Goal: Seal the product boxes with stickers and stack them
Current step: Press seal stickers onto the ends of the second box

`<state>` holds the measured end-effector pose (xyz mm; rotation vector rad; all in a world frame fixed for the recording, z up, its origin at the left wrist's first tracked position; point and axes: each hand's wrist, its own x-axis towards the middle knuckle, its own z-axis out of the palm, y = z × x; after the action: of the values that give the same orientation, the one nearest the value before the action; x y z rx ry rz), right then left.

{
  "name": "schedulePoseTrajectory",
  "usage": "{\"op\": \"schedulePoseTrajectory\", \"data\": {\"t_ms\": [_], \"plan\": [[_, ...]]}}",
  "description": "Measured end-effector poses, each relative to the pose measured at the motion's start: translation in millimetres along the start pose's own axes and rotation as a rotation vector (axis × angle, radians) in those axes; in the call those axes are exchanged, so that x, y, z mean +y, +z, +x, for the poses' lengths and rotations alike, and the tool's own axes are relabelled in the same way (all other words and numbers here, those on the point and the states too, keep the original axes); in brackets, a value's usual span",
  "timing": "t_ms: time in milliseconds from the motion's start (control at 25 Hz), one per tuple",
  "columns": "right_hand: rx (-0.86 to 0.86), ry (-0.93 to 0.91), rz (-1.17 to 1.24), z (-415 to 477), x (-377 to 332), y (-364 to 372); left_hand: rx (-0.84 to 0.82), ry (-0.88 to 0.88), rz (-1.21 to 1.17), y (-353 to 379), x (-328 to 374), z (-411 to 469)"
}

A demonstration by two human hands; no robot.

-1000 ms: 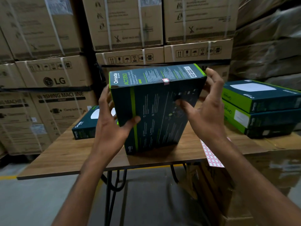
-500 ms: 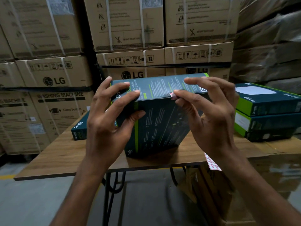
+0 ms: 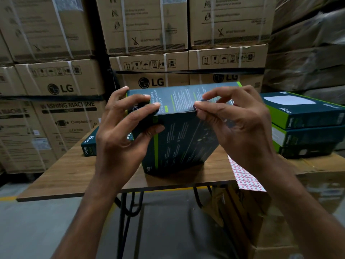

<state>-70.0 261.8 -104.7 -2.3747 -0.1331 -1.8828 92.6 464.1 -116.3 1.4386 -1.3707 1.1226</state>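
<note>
We see the product box standing on its edge on the table, held between both hands. The left hand grips its upper left corner, fingers curled over the top and thumb on the near face. The right hand pinches the top near edge with thumb and forefinger; we cannot tell what lies under them. Below the right wrist a sticker sheet overhangs the table edge. Right of the right hand sits a stack of boxes. Another box lies behind the left hand, and large cartons stand beyond.
</note>
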Motion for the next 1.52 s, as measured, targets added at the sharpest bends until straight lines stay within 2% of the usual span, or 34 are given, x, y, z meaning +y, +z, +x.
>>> {"op": "schedulePoseTrajectory", "data": {"t_ms": [160, 280, 400, 480, 560, 760, 1120, 1280, 1400, 1440, 1520], "plan": [[-0.089, 0.122, 0.084, 1.5, -3.6, -4.1, -0.005, -0.079, -0.079, -2.9, 5.1, -4.8], [-0.088, 0.237, 0.005, -2.6, -6.3, -7.2, -0.012, -0.360, -0.316, -4.4, 14.0, -5.2], [-0.128, 0.379, -0.171, 2.5, -6.5, -5.5, -0.038, -0.520, -0.358, -5.7, 21.7, -3.9], [-0.207, 0.569, -0.042, 4.6, -7.4, -6.1, -0.083, -0.594, -0.334, -9.6, 30.3, -1.5], [-0.254, 0.639, 0.068, 4.9, -8.0, -11.1, -0.151, -0.654, -0.323, -15.1, 38.9, 2.1], [-0.271, 0.682, 0.137, 0.5, -7.8, -15.7, -0.118, -0.716, -0.433, -14.1, 37.7, 1.5], [-0.289, 0.921, 0.296, -30.8, 0.5, -2.5, -0.256, -0.816, -0.334, -2.0, 25.1, -30.9], [-0.496, 1.072, 0.289, -34.7, 4.1, 1.5, -0.353, -0.925, -0.308, 1.0, 5.7, -56.1], [-0.678, 1.052, 0.329, -42.5, 3.2, 1.1, -0.412, -0.929, -0.351, 0.1, 3.5, -70.8], [-0.707, 1.027, 0.319, -44.5, 4.5, 1.6, -0.415, -0.908, -0.355, 0.1, 2.9, -72.8], [-0.654, 0.994, 0.270, -47.8, 5.1, 4.0, -0.372, -0.872, -0.362, 0.3, 0.9, -72.5]]}}
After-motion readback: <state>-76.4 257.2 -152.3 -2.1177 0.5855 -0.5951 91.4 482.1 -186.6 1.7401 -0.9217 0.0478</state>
